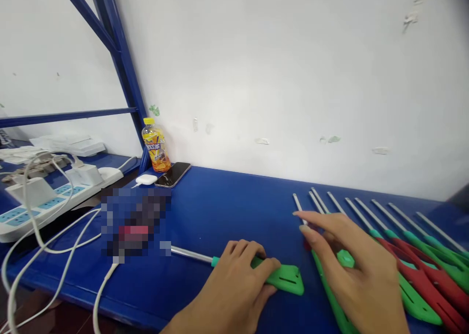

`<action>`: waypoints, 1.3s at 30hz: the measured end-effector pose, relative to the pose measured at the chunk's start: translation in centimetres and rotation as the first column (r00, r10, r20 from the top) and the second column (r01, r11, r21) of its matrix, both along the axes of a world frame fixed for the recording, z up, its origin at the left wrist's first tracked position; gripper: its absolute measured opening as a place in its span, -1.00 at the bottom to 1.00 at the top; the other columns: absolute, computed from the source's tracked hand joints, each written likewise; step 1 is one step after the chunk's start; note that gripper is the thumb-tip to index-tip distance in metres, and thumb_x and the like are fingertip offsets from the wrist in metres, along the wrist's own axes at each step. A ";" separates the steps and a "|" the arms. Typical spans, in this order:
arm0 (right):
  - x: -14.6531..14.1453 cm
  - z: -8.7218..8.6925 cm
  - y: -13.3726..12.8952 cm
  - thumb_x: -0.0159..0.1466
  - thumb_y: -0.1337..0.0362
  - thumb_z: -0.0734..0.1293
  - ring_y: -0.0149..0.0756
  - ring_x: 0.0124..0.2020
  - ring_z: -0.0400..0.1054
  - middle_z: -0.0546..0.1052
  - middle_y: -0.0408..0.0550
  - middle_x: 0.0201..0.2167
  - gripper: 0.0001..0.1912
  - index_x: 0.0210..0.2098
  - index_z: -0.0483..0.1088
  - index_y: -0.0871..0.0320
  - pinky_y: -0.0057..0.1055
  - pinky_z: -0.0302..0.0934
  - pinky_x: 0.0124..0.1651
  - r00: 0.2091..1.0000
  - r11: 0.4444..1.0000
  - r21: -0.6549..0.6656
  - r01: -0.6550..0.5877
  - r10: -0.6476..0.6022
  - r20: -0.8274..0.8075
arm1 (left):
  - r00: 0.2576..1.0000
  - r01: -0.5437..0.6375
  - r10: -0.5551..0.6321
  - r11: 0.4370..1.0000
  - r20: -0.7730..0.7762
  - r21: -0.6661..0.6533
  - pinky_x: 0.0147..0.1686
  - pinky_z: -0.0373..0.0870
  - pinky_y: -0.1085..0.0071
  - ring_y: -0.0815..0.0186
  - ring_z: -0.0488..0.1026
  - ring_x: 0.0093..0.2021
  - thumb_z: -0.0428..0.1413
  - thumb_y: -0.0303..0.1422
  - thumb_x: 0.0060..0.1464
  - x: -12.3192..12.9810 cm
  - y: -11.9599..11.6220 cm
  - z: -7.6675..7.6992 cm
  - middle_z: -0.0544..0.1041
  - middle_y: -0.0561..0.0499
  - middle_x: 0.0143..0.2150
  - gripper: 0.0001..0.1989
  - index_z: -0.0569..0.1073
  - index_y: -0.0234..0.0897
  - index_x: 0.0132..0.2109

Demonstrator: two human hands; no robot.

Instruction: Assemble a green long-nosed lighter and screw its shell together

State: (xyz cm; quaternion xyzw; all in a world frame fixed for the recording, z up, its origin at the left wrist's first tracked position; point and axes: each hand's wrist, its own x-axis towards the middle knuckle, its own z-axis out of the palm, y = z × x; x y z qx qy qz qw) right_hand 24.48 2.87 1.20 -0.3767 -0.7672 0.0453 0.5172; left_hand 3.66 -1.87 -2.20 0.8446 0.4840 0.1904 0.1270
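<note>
My left hand (242, 275) is closed around the green handle (289, 279) of what looks like a long stick lighter. Its thin metal tube (190, 253) points left, with a teal collar beside my fingers. My right hand (351, 270) hovers palm-down over the row at the right, thumb and forefinger apart. Beneath it lies another green lighter (330, 295), its tube reaching up behind the fingertips. A small green faceted piece (345, 258) shows by the palm; whether the hand touches it I cannot tell.
Several red lighters (414, 275) and green ones lie fanned out at the right. A drink bottle (157, 145), a phone (173, 174) and a white case (146, 179) stand at the back left. White cables (73, 248) and a power strip (54, 204) fill the left. A blurred patch hides one item.
</note>
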 end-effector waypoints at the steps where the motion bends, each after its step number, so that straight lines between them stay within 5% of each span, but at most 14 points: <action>1: 0.0 0.2 -0.1 0.49 0.24 0.34 -0.40 -0.50 0.44 0.59 -0.12 -0.27 -0.81 0.01 0.60 -0.02 -0.48 0.35 -0.44 0.999 0.998 -0.048 -0.045 0.044 -0.030 | 1.000 0.000 0.000 1.000 0.008 -0.003 0.07 0.41 0.03 0.04 0.45 0.09 0.16 -0.47 0.35 0.0 0.0 0.0 0.50 -0.05 0.12 -0.66 0.44 -0.09 0.21; 5: 0.2 0.9 -0.5 0.57 0.21 0.24 -0.52 -0.68 0.30 0.63 -0.12 -0.24 -0.72 0.05 0.61 -0.02 -0.48 0.31 -0.53 0.939 0.883 -0.333 -0.329 0.270 -0.213 | 1.000 -0.004 0.004 1.000 0.009 0.003 0.08 0.40 0.01 0.03 0.44 0.09 0.14 -0.49 0.37 0.2 0.1 -0.1 0.50 -0.05 0.12 -0.65 0.44 -0.07 0.22; 7: 0.2 1.0 -0.6 0.56 0.20 0.26 -0.55 -0.69 0.27 0.64 -0.11 -0.17 -0.74 0.01 0.62 -0.03 -0.48 0.27 -0.55 0.916 0.844 -0.372 -0.386 0.306 -0.259 | 1.000 0.000 0.000 1.000 -0.009 0.014 0.07 0.40 0.02 0.04 0.44 0.08 0.13 -0.50 0.37 0.3 0.1 -0.3 0.50 -0.06 0.12 -0.65 0.43 -0.08 0.22; 13: 0.1 1.2 -0.3 0.37 0.28 0.48 -0.46 -0.54 0.23 0.42 -0.20 -0.38 -0.90 -0.15 0.66 -0.04 -0.46 0.21 -0.47 0.946 0.911 -0.302 -0.280 0.209 -0.248 | 1.000 0.004 -0.006 0.996 0.023 0.087 0.06 0.39 0.10 0.09 0.44 0.06 0.13 -0.51 0.37 0.0 0.1 -0.9 0.49 -0.03 0.12 -0.59 0.41 -0.04 0.26; 16: 0.2 1.4 -0.2 0.37 0.23 0.48 -0.45 -0.51 0.27 0.49 -0.15 -0.30 -0.94 -0.19 0.67 -0.02 -0.46 0.23 -0.47 0.946 0.903 -0.315 -0.292 0.224 -0.234 | 1.000 0.003 -0.006 0.995 0.023 0.096 0.06 0.39 0.10 0.08 0.45 0.06 0.11 -0.49 0.38 -0.1 0.2 -1.0 0.50 -0.03 0.13 -0.61 0.41 -0.03 0.26; 20: 0.4 1.5 -0.2 0.53 0.12 0.29 -0.41 -0.46 0.39 0.61 -0.08 -0.16 -0.72 0.00 0.66 -0.04 -0.45 0.34 -0.39 0.943 0.909 -0.290 -0.298 0.232 -0.241 | 1.000 0.015 -0.016 0.996 0.009 0.088 0.05 0.40 0.07 0.06 0.46 0.06 0.10 -0.49 0.39 -0.2 0.3 -0.9 0.50 -0.06 0.12 -0.63 0.42 -0.05 0.25; 26: 0.5 1.4 0.0 0.45 0.15 0.41 -0.49 -0.64 0.27 0.61 -0.17 -0.35 -0.84 -0.15 0.67 0.01 -0.49 0.19 -0.57 0.926 0.899 -0.352 -0.263 0.133 -0.352 | 1.000 0.012 -0.014 0.994 0.015 0.105 0.06 0.41 0.10 0.08 0.46 0.06 0.08 -0.48 0.39 -0.2 0.5 -1.4 0.50 -0.05 0.13 -0.62 0.42 -0.03 0.25; 32: 0.3 1.3 0.1 0.37 0.23 0.48 -0.41 -0.52 0.32 0.47 -0.19 -0.41 -0.93 -0.24 0.65 0.03 -0.43 0.20 -0.46 0.950 0.950 -0.248 -0.189 0.113 -0.290 | 1.000 0.005 -0.005 0.983 0.000 0.183 0.04 0.45 0.18 0.10 0.50 0.04 0.12 -0.49 0.34 -0.6 0.9 -2.2 0.53 -0.01 0.12 -0.58 0.42 0.01 0.25; 37: 0.3 0.9 0.0 0.53 0.14 0.28 -0.42 -0.44 0.38 0.53 -0.06 -0.10 -0.72 0.10 0.60 -0.03 -0.43 0.30 -0.39 0.952 0.923 -0.292 -0.249 0.177 -0.249 | 0.999 0.027 -0.014 0.966 -0.049 0.256 -0.01 0.49 0.30 0.15 0.55 0.00 0.18 -0.45 0.29 -1.0 1.2 -2.7 0.58 0.04 0.08 -0.58 0.45 0.02 0.22; 39: 0.2 0.6 0.1 0.55 0.12 0.25 -0.42 -0.46 0.36 0.54 -0.10 -0.18 -0.68 0.16 0.56 -0.06 -0.45 0.30 -0.37 0.953 0.922 -0.292 -0.254 0.188 -0.237 | 0.998 0.015 0.003 0.952 -0.059 0.307 -0.02 0.49 0.32 0.16 0.56 -0.01 0.22 -0.43 0.26 -1.1 1.5 -3.3 0.59 0.05 0.07 -0.57 0.46 0.02 0.22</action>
